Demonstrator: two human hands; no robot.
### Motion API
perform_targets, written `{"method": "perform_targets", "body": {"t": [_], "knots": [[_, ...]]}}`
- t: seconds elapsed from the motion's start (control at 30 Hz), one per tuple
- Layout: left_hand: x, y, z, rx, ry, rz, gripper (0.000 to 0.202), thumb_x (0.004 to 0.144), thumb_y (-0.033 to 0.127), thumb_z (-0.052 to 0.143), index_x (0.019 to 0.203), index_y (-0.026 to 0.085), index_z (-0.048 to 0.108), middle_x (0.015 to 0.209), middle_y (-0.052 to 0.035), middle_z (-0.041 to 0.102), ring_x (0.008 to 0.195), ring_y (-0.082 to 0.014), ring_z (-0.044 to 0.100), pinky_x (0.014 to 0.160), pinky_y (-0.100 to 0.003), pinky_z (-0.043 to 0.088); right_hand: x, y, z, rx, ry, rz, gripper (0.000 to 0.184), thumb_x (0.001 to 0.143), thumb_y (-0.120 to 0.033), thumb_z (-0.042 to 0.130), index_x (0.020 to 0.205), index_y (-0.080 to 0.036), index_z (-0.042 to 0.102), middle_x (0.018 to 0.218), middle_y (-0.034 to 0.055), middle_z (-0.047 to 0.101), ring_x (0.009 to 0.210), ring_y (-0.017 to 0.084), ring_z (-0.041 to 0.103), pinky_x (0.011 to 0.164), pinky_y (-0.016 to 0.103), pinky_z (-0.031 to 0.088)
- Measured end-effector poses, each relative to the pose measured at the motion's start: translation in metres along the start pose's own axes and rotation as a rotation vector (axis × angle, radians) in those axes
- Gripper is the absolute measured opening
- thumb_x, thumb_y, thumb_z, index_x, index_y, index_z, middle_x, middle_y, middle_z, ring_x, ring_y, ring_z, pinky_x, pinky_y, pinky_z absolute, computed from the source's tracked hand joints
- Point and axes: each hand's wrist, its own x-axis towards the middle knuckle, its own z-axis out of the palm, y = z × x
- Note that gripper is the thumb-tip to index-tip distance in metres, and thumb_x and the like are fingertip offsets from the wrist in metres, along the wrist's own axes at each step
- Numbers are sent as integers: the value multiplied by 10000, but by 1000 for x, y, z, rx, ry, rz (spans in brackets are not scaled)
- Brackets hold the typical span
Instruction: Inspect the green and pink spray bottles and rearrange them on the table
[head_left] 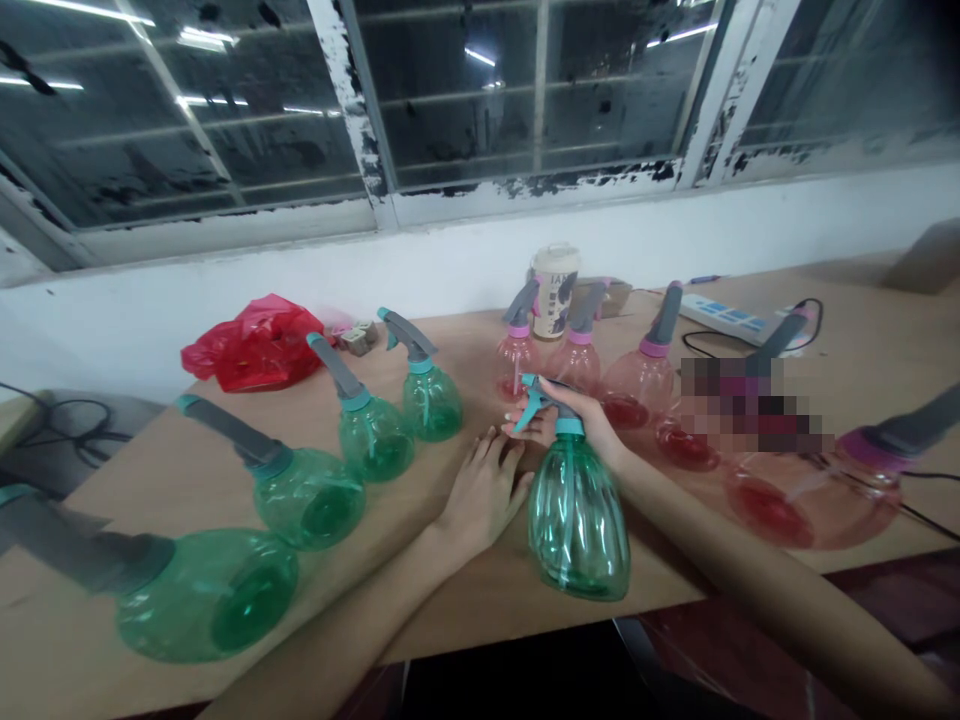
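My right hand (598, 425) grips a green spray bottle (579, 525) by its grey and teal spray head, fingers near the trigger. The bottle is upright in front of me; I cannot tell whether its base touches the table. Just left of it, my left hand (484, 490) lies on the tabletop with fingers stretched out and nothing in it. Several similar green spray bottles stand in a row on the left, the nearest to my left hand being a green bottle (376, 440). On the right is a row of several pink spray bottles, among them a pink bottle (637, 385).
At the back stands a lidded paper cup (555, 290). A red plastic bag (262, 345) lies at the back left, and a white power strip (739, 322) with black cables at the back right. Windows (525, 90) rise behind the wooden table (450, 610). A blurred patch covers part of the pink row.
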Motion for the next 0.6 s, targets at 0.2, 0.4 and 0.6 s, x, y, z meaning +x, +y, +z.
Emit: {"method": "perform_targets", "body": {"t": [0.2, 0.4, 0.6], "knots": [[1, -1, 3, 10, 2, 5, 385, 934, 311, 385, 1284, 159, 437, 1375, -136, 441, 1321, -288, 335, 1060, -489, 307, -7, -1, 7, -50, -31, -44, 222, 808, -373, 579, 722, -173, 623, 646, 20, 649, 632, 175, 644, 716, 352, 540], [2, -1, 2, 12, -36, -18, 374, 920, 240, 411, 1271, 119, 457, 1389, -171, 422, 1330, -284, 327, 1079, -469, 293, 0, -1, 2, 2, 14, -49, 222, 808, -368, 576, 835, -158, 646, 787, 79, 701, 842, 239, 677, 822, 398, 518], [2, -1, 2, 15, -19, -7, 377, 923, 243, 405, 1289, 161, 440, 1383, -142, 439, 1339, -272, 314, 1073, -484, 297, 2, -4, -2, -5, 8, -56, 236, 804, -380, 575, 844, -158, 645, 831, 89, 711, 879, 245, 673, 835, 398, 512]]}}
